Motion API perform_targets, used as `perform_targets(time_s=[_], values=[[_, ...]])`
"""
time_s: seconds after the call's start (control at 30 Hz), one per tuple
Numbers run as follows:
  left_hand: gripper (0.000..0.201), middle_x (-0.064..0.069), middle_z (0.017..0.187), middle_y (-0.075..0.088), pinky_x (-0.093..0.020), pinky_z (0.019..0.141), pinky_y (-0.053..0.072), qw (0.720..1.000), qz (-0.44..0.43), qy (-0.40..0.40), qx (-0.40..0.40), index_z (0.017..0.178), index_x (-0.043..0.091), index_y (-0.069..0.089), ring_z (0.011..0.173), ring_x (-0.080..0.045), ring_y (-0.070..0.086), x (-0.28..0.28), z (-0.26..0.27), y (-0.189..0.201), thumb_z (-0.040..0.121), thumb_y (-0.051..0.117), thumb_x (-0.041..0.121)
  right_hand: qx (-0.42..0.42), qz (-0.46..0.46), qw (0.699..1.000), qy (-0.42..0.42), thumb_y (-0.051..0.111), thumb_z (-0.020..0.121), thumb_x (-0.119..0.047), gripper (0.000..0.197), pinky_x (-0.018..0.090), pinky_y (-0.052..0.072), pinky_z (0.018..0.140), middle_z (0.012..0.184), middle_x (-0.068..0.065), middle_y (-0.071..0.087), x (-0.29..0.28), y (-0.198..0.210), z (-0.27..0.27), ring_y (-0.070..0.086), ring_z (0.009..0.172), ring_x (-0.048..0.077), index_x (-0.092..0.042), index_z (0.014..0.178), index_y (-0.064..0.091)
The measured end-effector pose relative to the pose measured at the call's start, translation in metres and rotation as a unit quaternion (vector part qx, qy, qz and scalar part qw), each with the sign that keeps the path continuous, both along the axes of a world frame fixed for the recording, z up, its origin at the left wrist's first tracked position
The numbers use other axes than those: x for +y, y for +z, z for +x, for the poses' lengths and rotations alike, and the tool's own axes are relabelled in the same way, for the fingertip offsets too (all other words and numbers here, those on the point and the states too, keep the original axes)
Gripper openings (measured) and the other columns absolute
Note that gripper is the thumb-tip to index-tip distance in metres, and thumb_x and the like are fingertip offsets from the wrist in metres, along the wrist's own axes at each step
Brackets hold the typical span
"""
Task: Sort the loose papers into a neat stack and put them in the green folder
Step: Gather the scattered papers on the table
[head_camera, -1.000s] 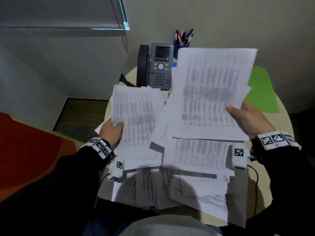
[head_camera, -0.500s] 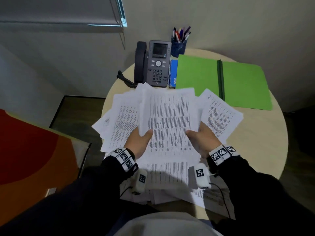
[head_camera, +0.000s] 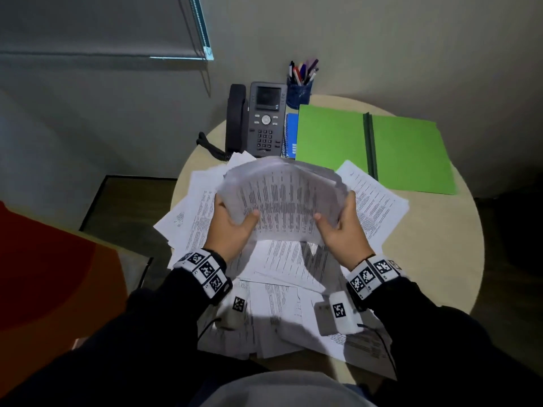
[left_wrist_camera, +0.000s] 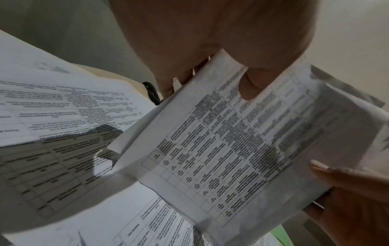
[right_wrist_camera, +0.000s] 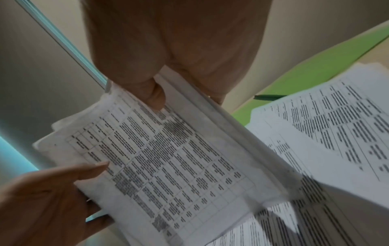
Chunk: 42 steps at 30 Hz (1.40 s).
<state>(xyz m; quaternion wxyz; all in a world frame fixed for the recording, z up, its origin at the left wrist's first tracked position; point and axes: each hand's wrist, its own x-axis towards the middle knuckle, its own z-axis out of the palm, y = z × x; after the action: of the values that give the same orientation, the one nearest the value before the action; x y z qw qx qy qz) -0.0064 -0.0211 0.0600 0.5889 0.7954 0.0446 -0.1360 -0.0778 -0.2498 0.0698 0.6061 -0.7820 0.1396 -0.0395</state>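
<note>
Both hands hold one bundle of papers above the round beige table: the left hand grips its left edge, the right hand its right edge, thumbs on the printed face. The bundle's long axis runs away from the person and its far end bows up and over. Loose sheets lie scattered beneath. A green folder lies open and flat at the far right, beside a blue notebook, a desk phone and a pen cup holding pens, near a grey wall.
</note>
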Motion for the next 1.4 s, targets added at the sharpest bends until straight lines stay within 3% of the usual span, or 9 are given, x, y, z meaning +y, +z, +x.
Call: perform_targets(time_s=[0.1,0.17,0.33,0.5,0.63,0.87,1.03,1.17,1.4], values=[[0.058,0.018,0.122,0.059,-0.013,0.089,0.05,1.0,-0.011,-0.011,-0.004,0.134,0.027,0.033,0.099,0.023,0.058,-0.005,0.002,-0.004,0.094,0.073,0.017,0.0,0.002,1.0,-0.021,0.058,0.097,-0.001,0.047,0.022,0.053,0.094,0.119,-0.007,0.052,0.006,-0.004,0.002,0.059,0.104,-0.011,-0.019,0.13,0.031],[0.055,0.022,0.116,0.056,0.001,0.072,0.046,1.0,-0.008,-0.013,-0.008,0.132,0.029,0.032,0.086,0.031,0.055,-0.008,0.0,-0.002,0.097,0.068,0.009,0.006,0.019,0.999,-0.039,0.055,0.096,0.003,0.055,0.049,0.053,0.093,0.124,0.0,0.054,0.008,-0.003,0.0,0.062,0.102,0.019,-0.025,0.137,0.031],[0.061,0.014,0.122,0.059,-0.016,0.092,0.048,1.0,-0.014,-0.01,0.022,0.145,0.02,0.031,0.102,0.012,0.06,-0.01,-0.003,-0.012,0.097,0.068,0.011,0.037,0.057,0.995,-0.07,0.052,0.092,0.01,0.058,0.069,0.047,0.079,0.12,0.03,0.057,0.011,-0.004,-0.003,0.058,0.078,0.041,-0.04,0.118,0.039],[0.048,0.012,0.115,0.06,-0.005,0.07,0.049,0.999,-0.003,-0.024,0.024,0.133,0.02,0.036,0.087,0.016,0.062,-0.016,-0.001,-0.013,0.098,0.064,0.005,0.06,0.06,0.993,-0.085,0.05,0.092,0.005,0.053,0.037,0.06,0.08,0.119,0.007,0.064,0.001,-0.024,0.0,0.069,0.091,0.014,-0.025,0.134,0.039],[0.056,0.003,0.125,0.061,-0.032,0.103,0.046,0.999,0.009,-0.015,0.05,0.137,0.03,0.033,0.11,-0.013,0.062,-0.019,-0.008,-0.012,0.097,0.064,0.005,0.085,0.059,0.992,-0.075,0.048,0.092,0.004,0.052,0.039,0.055,0.095,0.119,-0.003,0.069,0.002,-0.033,-0.003,0.067,0.101,0.009,-0.019,0.139,0.05],[0.057,-0.004,0.133,0.056,-0.041,0.105,0.048,0.996,0.031,0.008,0.081,0.149,0.016,0.029,0.122,-0.027,0.056,-0.019,-0.015,-0.014,0.101,0.06,0.019,0.11,0.028,0.99,-0.088,0.049,0.096,-0.003,0.036,0.025,0.037,0.046,0.068,0.004,0.048,-0.002,-0.042,-0.01,0.036,0.043,0.005,-0.026,0.124,0.049],[0.033,-0.002,0.125,0.058,-0.06,0.1,0.052,0.994,0.038,0.0,0.101,0.134,0.026,0.032,0.111,-0.032,0.062,-0.021,-0.018,-0.019,0.106,0.05,0.024,0.103,0.029,0.993,-0.045,0.049,0.09,-0.017,0.058,0.04,0.048,0.102,0.134,0.004,0.059,0.008,-0.037,-0.007,0.061,0.113,0.015,-0.025,0.147,0.04],[0.022,-0.003,0.125,0.06,-0.057,0.103,0.051,0.995,0.028,0.005,0.096,0.13,0.026,0.037,0.114,-0.03,0.062,-0.022,-0.018,-0.024,0.109,0.043,0.031,0.103,0.029,0.993,-0.054,0.049,0.094,-0.004,0.049,0.024,0.051,0.073,0.106,0.003,0.066,0.007,-0.039,-0.007,0.06,0.079,0.008,-0.016,0.141,0.046],[0.025,0.002,0.129,0.054,-0.031,0.1,0.041,0.999,0.035,-0.014,0.039,0.134,0.026,0.032,0.118,-0.019,0.054,-0.023,-0.024,-0.027,0.111,0.039,0.028,0.092,0.009,0.994,-0.054,0.057,0.091,-0.001,0.043,0.019,0.056,0.071,0.113,0.007,0.069,-0.006,-0.045,-0.012,0.064,0.084,-0.002,-0.006,0.133,0.056]])
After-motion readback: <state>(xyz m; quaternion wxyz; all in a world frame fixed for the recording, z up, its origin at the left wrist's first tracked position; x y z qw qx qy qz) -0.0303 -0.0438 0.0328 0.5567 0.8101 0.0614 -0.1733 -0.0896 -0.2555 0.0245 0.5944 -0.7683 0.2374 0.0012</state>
